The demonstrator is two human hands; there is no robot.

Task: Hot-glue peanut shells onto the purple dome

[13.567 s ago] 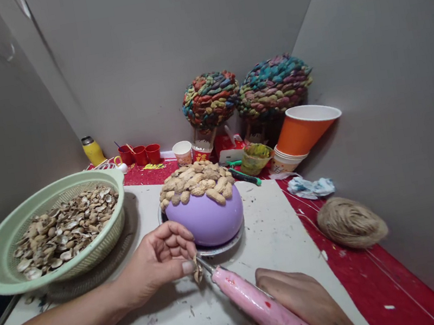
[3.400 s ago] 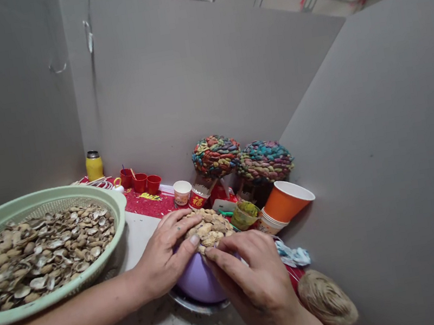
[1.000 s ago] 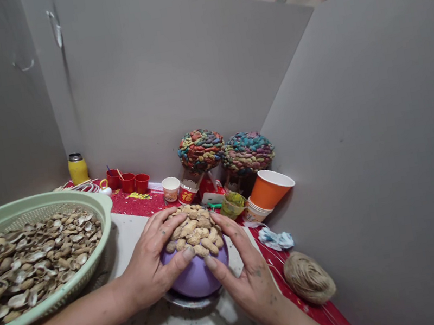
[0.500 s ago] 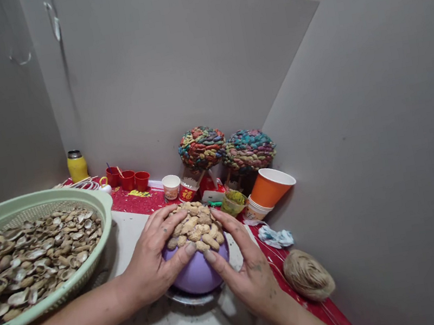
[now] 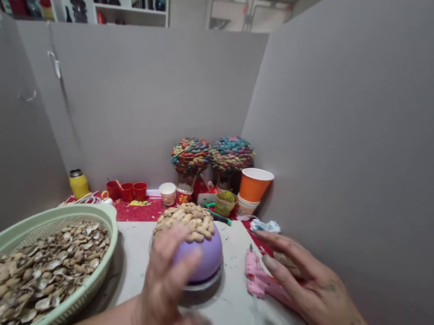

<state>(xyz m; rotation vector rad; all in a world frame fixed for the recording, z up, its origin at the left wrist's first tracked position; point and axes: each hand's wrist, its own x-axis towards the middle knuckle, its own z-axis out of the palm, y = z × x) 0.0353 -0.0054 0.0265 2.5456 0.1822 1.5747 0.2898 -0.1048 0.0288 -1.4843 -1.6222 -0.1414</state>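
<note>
A purple ball (image 5: 211,255) rests on a round, shallow base on the table. Whole peanut shells (image 5: 199,224) cover its top. My left hand (image 5: 168,296), blurred by motion, is in front of the ball with its fingers spread and nothing held. On the right, my right hand (image 5: 316,284) hovers over the handle end of a pink glue gun (image 5: 255,274), thumb and fingers apart. The gun lies on the table with a clear glue stick (image 5: 256,315) sticking out of its back. Part of its handle is hidden by my right hand.
A green basket (image 5: 112,223) of split peanut shells stands left. Along the back are red cups (image 5: 127,192), a yellow bottle (image 5: 78,183), two colourful shell-covered balls (image 5: 191,155) and an orange paper cup (image 5: 254,185). Grey panels (image 5: 141,97) enclose the table.
Both hands have come off the shell-covered ball. My left hand drew back toward me, while my right moved right to the glue gun, which is now in view. The camera view has tilted up.
</note>
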